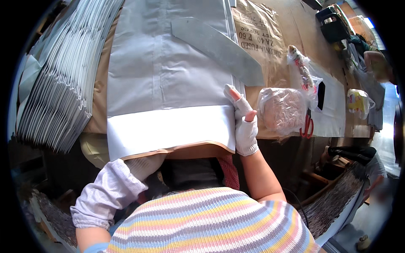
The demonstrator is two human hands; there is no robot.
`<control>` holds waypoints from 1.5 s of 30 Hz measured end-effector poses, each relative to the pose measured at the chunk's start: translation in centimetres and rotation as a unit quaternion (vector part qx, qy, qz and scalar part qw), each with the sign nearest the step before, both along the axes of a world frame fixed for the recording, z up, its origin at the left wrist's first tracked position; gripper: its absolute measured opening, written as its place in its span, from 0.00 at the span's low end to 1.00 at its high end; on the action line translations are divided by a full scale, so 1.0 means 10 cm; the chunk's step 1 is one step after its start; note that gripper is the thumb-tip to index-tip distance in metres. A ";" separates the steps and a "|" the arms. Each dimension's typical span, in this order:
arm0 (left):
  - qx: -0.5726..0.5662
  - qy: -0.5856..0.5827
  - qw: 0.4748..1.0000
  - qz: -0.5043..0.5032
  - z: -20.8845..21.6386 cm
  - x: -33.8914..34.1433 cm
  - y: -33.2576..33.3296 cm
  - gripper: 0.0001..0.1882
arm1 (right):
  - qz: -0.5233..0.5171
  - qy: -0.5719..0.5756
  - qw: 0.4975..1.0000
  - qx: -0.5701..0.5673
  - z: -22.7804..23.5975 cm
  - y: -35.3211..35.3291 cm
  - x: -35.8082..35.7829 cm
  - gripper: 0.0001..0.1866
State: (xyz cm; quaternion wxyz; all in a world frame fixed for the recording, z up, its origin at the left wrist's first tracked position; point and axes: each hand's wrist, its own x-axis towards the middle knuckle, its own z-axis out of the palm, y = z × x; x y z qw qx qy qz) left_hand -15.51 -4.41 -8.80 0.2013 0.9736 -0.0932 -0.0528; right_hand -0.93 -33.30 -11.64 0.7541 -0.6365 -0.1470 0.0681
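Had large, flat grey sheet [173, 90] with broad white band [173, 128] across near end laid out on brown desk [295, 25], right in front of the body. Saw brown along its near edge.

Had left hand [147, 163] in off-white knit glove, below lavender checked oversleeve [105, 192], tucked under that near edge. Couldn't see left fingers; can't tell how far open or whether gripping.

Had right hand [245, 122] in off-white glove with bare fingertips at right edge of sheet. Saw fingers extended, thumb lifted apart, closed on nothing visible.

Saw thin grey angular plate [217, 50] lying across upper right of sheet. Found tall fanned stack of folded grey sheets [63, 84] to the left. Noted to the right: clear plastic-wrapped bundle [282, 109] near right hand, red-handled scissors [308, 126] just beside bundle, yellow packet in clear plastic [357, 103] farther out.
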 end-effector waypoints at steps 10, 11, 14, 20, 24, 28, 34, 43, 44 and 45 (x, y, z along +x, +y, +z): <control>0.043 -0.155 0.932 -0.325 0.30 1.40 -0.78 0.29 | 0.120 0.102 0.980 0.119 0.04 0.01 0.37 0.49; 0.041 -0.128 0.939 -0.316 0.32 1.49 -0.83 0.29 | 0.134 0.091 0.981 0.105 0.03 0.00 0.39 0.47; 0.096 0.010 0.963 -0.250 0.28 1.58 -0.73 0.28 | 0.115 -0.105 0.975 -0.161 0.12 0.05 0.38 0.40; 0.344 0.182 0.892 -0.230 0.51 1.67 -0.52 0.29 | 0.063 -0.348 0.816 -0.457 0.23 0.30 0.30 0.39; 0.313 0.070 0.946 -0.042 0.41 1.77 -0.29 0.37 | 0.043 -0.358 0.783 -0.506 0.25 0.42 0.27 0.37; 0.252 0.031 0.967 -0.026 0.21 1.76 -0.24 0.38 | 0.049 -0.354 0.760 -0.543 0.24 0.48 0.25 0.37; -0.371 -0.013 0.926 -0.069 1.06 1.21 0.48 0.29 | 0.083 -0.351 0.742 -0.565 0.32 0.38 0.17 0.40; -0.547 0.047 0.820 0.162 0.21 0.32 1.28 0.53 | 0.135 -0.431 0.799 -0.397 0.32 1.32 0.71 0.32; -0.572 0.042 0.800 0.178 0.16 0.30 1.26 0.55 | 0.193 -0.439 0.788 -0.385 0.38 1.35 0.60 0.27; -0.596 0.037 0.778 0.194 0.11 0.28 1.23 0.57 | 0.251 -0.446 0.774 -0.373 0.44 1.38 0.45 0.23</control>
